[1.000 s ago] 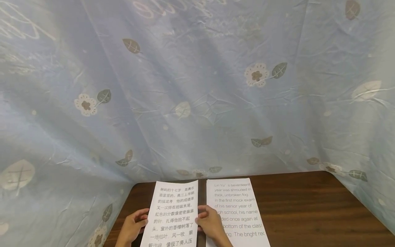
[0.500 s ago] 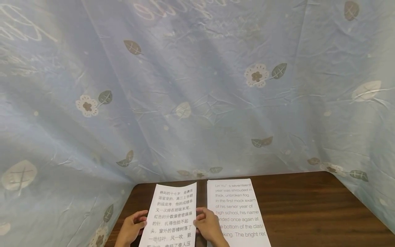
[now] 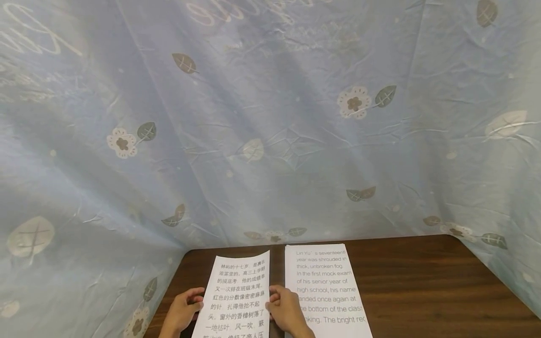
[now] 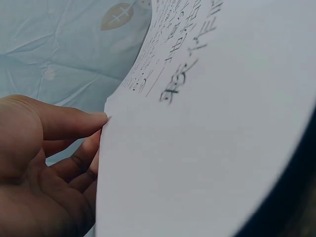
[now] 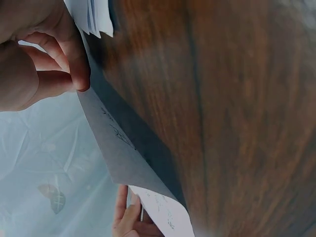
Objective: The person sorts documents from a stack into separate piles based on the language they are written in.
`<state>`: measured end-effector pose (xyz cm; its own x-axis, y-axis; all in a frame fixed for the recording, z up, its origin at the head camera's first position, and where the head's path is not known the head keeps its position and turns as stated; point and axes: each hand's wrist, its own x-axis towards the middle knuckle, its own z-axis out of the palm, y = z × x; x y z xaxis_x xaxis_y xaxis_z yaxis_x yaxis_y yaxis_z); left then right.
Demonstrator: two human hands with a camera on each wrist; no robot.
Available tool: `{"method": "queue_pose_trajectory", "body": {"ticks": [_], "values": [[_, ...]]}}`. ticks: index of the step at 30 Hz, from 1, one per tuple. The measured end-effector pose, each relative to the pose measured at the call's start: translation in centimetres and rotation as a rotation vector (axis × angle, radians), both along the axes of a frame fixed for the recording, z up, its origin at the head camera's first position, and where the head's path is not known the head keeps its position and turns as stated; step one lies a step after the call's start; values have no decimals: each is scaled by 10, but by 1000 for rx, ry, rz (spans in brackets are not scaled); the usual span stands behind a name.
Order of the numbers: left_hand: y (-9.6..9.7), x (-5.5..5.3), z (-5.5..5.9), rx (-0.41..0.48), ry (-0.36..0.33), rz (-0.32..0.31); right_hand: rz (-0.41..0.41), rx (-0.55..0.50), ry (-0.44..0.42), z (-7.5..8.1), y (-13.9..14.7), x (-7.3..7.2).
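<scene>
On my head feed I see a bare human left hand (image 3: 182, 310) toward seven o'clock and a bare human right hand (image 3: 286, 307) near six, both running into an uncovered wrist (image 3: 170, 330). My left wrist feed shows me a smooth, tapering thumb (image 4: 71, 122) at nine o'clock, with a creased palm (image 4: 52, 200) and lined finger joints (image 4: 76, 162) toward eight.

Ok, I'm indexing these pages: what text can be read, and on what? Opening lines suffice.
Held sheet: "林屿的十七岁 是裹在"
Paper on table: "Lin Yu's seventeent", cut off at the edge
Patterned cloth: pale script, cropped and too faint to read
</scene>
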<state>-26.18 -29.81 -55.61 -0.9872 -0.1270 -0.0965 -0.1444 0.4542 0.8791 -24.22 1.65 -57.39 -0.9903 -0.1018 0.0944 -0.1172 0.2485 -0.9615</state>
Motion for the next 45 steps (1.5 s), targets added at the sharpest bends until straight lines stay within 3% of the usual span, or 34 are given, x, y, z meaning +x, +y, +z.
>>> {"method": "queue_pose_trajectory", "body": {"ticks": [6,18,36,45], "values": [[-1,0,1,-21,-10,10,8,10,8,0,-1,1],[-3,0,5,-128,37,29,15,88,43,7,0,4],[6,5,14,-99,33,28,23,5,-9,8,2,4],[18,4,12,-49,33,3,32,-25,-17,9,7,2]]}}
